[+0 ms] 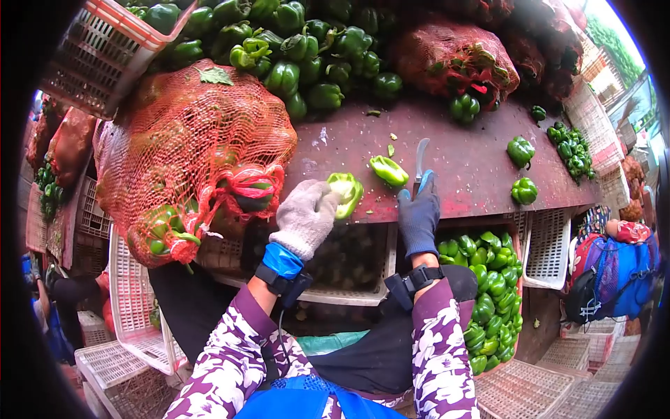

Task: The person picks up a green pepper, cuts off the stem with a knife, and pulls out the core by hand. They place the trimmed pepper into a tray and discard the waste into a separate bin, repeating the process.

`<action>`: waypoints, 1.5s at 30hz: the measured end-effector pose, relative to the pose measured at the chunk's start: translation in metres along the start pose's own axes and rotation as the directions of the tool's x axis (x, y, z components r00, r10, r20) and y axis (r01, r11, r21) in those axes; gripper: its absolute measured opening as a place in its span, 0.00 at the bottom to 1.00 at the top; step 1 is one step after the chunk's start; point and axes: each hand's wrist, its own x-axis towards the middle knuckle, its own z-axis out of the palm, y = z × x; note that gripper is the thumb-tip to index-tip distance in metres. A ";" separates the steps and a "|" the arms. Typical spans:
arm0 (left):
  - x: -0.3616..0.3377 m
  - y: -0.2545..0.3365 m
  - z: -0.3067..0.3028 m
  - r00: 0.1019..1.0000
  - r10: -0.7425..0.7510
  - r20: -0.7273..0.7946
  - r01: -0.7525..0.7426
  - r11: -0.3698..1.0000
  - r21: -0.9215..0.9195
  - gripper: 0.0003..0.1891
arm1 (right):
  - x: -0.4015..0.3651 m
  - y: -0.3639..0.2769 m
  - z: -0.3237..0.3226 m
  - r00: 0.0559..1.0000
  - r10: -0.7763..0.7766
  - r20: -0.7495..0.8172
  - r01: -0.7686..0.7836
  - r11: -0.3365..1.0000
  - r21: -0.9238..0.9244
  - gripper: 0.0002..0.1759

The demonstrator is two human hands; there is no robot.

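Note:
My left hand [307, 216], in a pale grey knit glove, is closed on a cut green bell pepper half [345, 195] whose light inside faces up. My right hand [420, 213], in a dark blue glove, grips a small knife [421, 155] with a curved blade pointing away from me. Between the two hands, a second pepper piece [389, 170] lies on the reddish-brown table [460, 153]. Small pepper scraps are scattered near it. Below the table edge, under my hands, sits a crate [349, 293] with dim contents I cannot make out clearly.
A red mesh sack [202, 140] of peppers bulges at the left; another sack [453, 56] lies at the back. Whole green peppers [300, 49] are heaped behind. A crate of peppers [492, 300] stands by my right knee. Two peppers [522, 171] sit on the table's right.

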 end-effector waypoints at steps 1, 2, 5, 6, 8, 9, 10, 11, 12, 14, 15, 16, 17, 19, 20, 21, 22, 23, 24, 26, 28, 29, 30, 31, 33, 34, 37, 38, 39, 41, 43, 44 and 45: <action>0.004 0.006 -0.007 0.998 0.002 0.060 -0.007 0.997 0.078 0.09 | 0.000 0.000 -0.001 0.999 -0.037 -0.026 0.036 0.999 -0.010 0.41; 0.008 0.009 -0.011 0.993 -0.003 0.119 -0.016 0.987 0.157 0.09 | 0.000 -0.001 -0.002 0.996 -0.075 -0.050 0.074 0.997 -0.020 0.40; 0.020 0.018 -0.013 0.957 -0.176 0.231 0.114 0.959 0.259 0.20 | -0.010 -0.011 -0.015 0.976 -0.183 -0.121 0.187 0.982 0.023 0.36; 0.026 0.023 -0.017 0.949 -0.202 0.243 0.136 0.955 0.263 0.24 | -0.014 -0.017 -0.020 0.962 -0.227 -0.155 0.238 0.970 0.057 0.35; 0.033 0.036 -0.026 0.922 -0.161 0.352 0.081 0.970 0.230 0.34 | -0.027 -0.023 -0.024 0.949 -0.141 0.281 -0.032 0.847 0.531 0.30; 0.031 0.033 -0.024 0.924 -0.108 0.367 0.023 0.973 0.230 0.32 | -0.041 -0.017 -0.006 0.959 -0.214 0.188 0.050 0.776 0.629 0.30; 0.027 0.010 -0.011 0.935 0.161 0.316 -0.226 0.957 0.182 0.29 | -0.053 -0.019 0.002 0.955 -0.226 0.193 0.061 0.785 0.617 0.32; 0.032 0.010 -0.013 0.889 0.353 0.292 -0.415 0.890 0.188 0.27 | -0.059 -0.021 0.012 0.933 -0.180 0.310 -0.034 0.817 0.576 0.33; 0.035 0.008 -0.014 0.839 0.461 0.291 -0.519 0.838 0.167 0.27 | -0.059 -0.008 0.039 0.922 -0.176 0.344 -0.074 0.793 0.605 0.31; 0.040 0.009 -0.011 0.748 0.419 0.515 -0.571 0.802 0.177 0.30 | -0.059 -0.023 0.034 0.920 -0.247 0.305 0.025 0.813 0.582 0.28; 0.045 0.014 -0.015 0.739 0.391 0.548 -0.558 0.812 0.173 0.29 | -0.057 -0.022 0.039 0.923 -0.258 0.287 0.034 0.796 0.605 0.28; 0.048 0.018 -0.019 0.725 0.363 0.585 -0.544 0.823 0.163 0.28 | -0.057 -0.019 0.047 0.927 -0.261 0.271 0.037 0.780 0.625 0.27; 0.054 0.023 -0.020 0.707 0.326 0.628 -0.541 0.821 0.183 0.26 | -0.056 -0.015 0.054 0.926 -0.254 0.279 0.010 0.756 0.654 0.27; 0.059 0.029 -0.021 0.710 0.280 0.645 -0.521 0.826 0.215 0.22 | -0.050 -0.010 0.058 0.922 -0.244 0.302 -0.043 0.708 0.705 0.26; 0.059 0.032 -0.022 0.737 0.216 0.641 -0.457 0.858 0.236 0.21 | -0.050 -0.009 0.056 0.904 -0.209 0.374 -0.168 0.630 0.759 0.25; 0.060 0.034 -0.025 0.760 0.149 0.633 -0.388 0.885 0.258 0.21 | -0.051 -0.014 0.046 0.874 -0.187 0.449 -0.290 0.540 0.790 0.25; 0.058 0.036 -0.029 0.779 0.082 0.622 -0.316 0.908 0.276 0.20 | -0.050 -0.016 0.040 0.833 -0.174 0.525 -0.410 0.444 0.797 0.24; 0.051 0.035 -0.036 0.804 0.088 0.588 -0.279 0.929 0.243 0.20 | -0.047 -0.010 0.046 0.826 -0.221 0.518 -0.409 0.399 0.821 0.25; 0.042 0.032 -0.042 0.828 0.093 0.554 -0.246 0.947 0.209 0.20 | -0.045 -0.007 0.049 0.818 -0.266 0.510 -0.410 0.352 0.841 0.25; 0.017 0.022 -0.039 0.911 0.054 0.409 -0.140 0.973 0.183 0.19 | -0.071 -0.037 0.000 0.812 -0.307 0.496 -0.386 0.356 0.851 0.24; -0.006 0.035 -0.056 0.909 -0.116 0.400 0.090 0.992 0.085 0.19 | -0.092 -0.068 -0.030 0.653 -0.440 0.617 -0.619 0.159 0.769 0.25; -0.016 0.038 -0.060 0.932 -0.100 0.349 0.088 0.995 0.051 0.19 | -0.102 -0.082 -0.041 0.562 -0.512 0.650 -0.725 0.073 0.684 0.26; -0.025 0.042 -0.067 0.952 -0.084 0.296 0.083 0.996 0.016 0.20 | -0.107 -0.089 -0.046 0.467 -0.584 0.664 -0.818 -0.001 0.575 0.27; -0.031 0.049 -0.077 0.940 -0.107 0.323 0.114 0.993 -0.003 0.21 | -0.112 -0.086 -0.045 0.473 -0.599 0.646 -0.843 -0.096 0.529 0.27; -0.037 0.052 -0.087 0.938 -0.023 0.345 0.017 1.000 0.023 0.23 | -0.125 -0.057 -0.039 0.492 -0.620 0.611 -0.867 -0.282 0.412 0.29; -0.041 0.057 -0.093 0.932 0.017 0.361 -0.032 0.999 0.035 0.24 | -0.132 -0.050 -0.039 0.501 -0.597 0.626 -0.862 -0.278 0.425 0.29; -0.047 0.054 -0.107 0.825 -0.018 0.564 0.001 1.000 0.031 0.29 | -0.148 -0.046 -0.033 0.538 -0.495 0.682 -0.827 -0.153 0.541 0.29; -0.048 0.051 -0.109 0.802 -0.004 0.597 -0.002 1.000 0.010 0.30 | -0.151 -0.048 -0.031 0.550 -0.470 0.691 -0.809 -0.091 0.581 0.30; -0.050 0.058 -0.120 0.766 -0.019 0.642 0.003 1.000 0.026 0.32 | -0.156 -0.048 -0.028 0.558 -0.444 0.701 -0.790 -0.026 0.613 0.30; -0.059 0.060 -0.129 0.758 -0.006 0.653 0.033 0.999 -0.029 0.35 | -0.162 -0.047 -0.024 0.576 -0.405 0.711 -0.741 0.109 0.662 0.30; -0.069 0.054 -0.128 0.759 0.009 0.651 0.085 0.990 -0.113 0.33 | -0.165 -0.047 -0.022 0.591 -0.379 0.712 -0.683 0.236 0.692 0.30; -0.072 0.049 -0.125 0.760 0.003 0.650 0.107 0.986 -0.130 0.32 | -0.166 -0.045 -0.021 0.599 -0.369 0.711 -0.651 0.293 0.700 0.30; -0.074 0.045 -0.121 0.761 -0.002 0.649 0.128 0.981 -0.147 0.31 | -0.166 -0.043 -0.019 0.608 -0.360 0.708 -0.615 0.350 0.706 0.30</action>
